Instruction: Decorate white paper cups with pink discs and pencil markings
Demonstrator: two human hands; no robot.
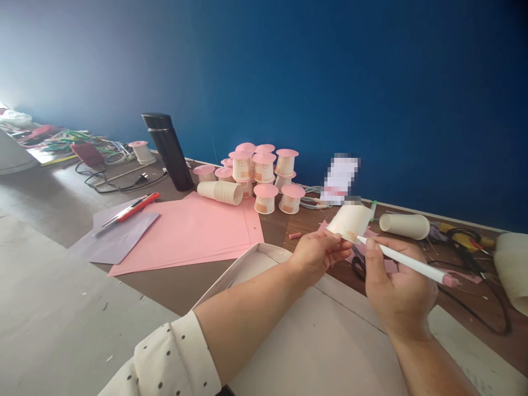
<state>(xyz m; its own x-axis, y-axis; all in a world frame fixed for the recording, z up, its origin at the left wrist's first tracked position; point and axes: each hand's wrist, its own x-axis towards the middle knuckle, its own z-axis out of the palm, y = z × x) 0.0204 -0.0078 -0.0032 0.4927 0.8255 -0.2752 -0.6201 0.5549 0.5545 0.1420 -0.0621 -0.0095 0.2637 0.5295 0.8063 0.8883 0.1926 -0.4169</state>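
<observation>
"Above the pale tray (330, 341), where is the paper cup (350, 220)?"

"Just beyond its far edge, tilted, with the wide rim downward. The left hand (315, 254) is partly closed, its fingertips curled at that rim."

"Why hold it so low?"

"Probably to leave the side uncovered. An orange-brown patch shows near the rim, and the white pen (408, 261) points right there."

"How is the right hand (398, 280) set?"

"Mostly closed around the pen, thumb pressed along the barrel near the front, as for writing. The tip is at the cup; whether it actually touches, I cannot tell."

"What about the cups with pink discs (264, 168)?"

"They crowd together by the wall, some on top of others, likely to save room on the table (274, 234) and stay clear of the arms."

"And the nested cups (220, 192)?"

"Lying sideways in front of that group, perhaps for easy taking. Left of them, pink sheets (198, 231) lie flat, with an orange utility knife (132, 207) resting across the purple paper (119, 239) beside them."
</observation>
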